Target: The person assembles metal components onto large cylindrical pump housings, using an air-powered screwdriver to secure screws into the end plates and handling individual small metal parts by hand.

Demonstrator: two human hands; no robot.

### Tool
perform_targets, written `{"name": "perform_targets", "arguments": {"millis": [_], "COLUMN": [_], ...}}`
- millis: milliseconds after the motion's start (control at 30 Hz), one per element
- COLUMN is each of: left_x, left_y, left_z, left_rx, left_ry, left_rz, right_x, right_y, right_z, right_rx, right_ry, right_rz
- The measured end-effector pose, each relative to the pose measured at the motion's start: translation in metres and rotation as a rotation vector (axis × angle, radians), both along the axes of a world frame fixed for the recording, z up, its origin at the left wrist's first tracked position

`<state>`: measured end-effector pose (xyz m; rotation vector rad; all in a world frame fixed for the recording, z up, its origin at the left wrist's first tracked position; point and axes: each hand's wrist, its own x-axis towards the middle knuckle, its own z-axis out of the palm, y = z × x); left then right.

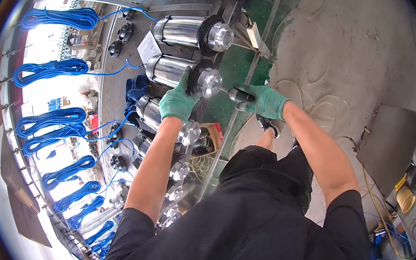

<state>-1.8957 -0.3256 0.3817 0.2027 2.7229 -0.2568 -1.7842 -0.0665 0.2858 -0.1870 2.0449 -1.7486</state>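
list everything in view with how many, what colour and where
silver cylinders: at least eight, silver, rowed along the bench
coiled cables: at least eight, blue, along the left
handheld tool: one, mostly black, in the right hand
paper sheet: one, white, on the bench
ring-like parts: several, black, on the bench
cloth-like bundle: one, dark blue, on the bench
board: one, grey-brown, right side
far-right clutter: count unclear, mixed colours
left hand: one, green-gloved, on a cylinder
right hand: one, green-gloved, centre
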Motion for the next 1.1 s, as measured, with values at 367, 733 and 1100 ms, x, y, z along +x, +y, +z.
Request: {"name": "perform_targets", "arguments": {"millis": [367, 733, 1100], "left_x": [-0.006, -0.006, -0.003], "left_y": [-0.014, -0.016, -0.013], "left_z": [-0.024, -0.025, -0.017], "left_rx": [0.137, 0.177, 0.269], "left_ry": [0.143, 0.121, 0.126], "left_rz": [-0.043, -0.013, -0.036], "right_x": [-0.018, -0.017, -0.004], "right_y": [-0.007, -0.009, 0.002], "right_z": [0.003, -0.006, -0.011], "right_rx": [0.055, 0.086, 0.103], "right_ry": [0.024, 0.111, 0.098], "right_rz": [0.0, -0.01, 0.04]}}
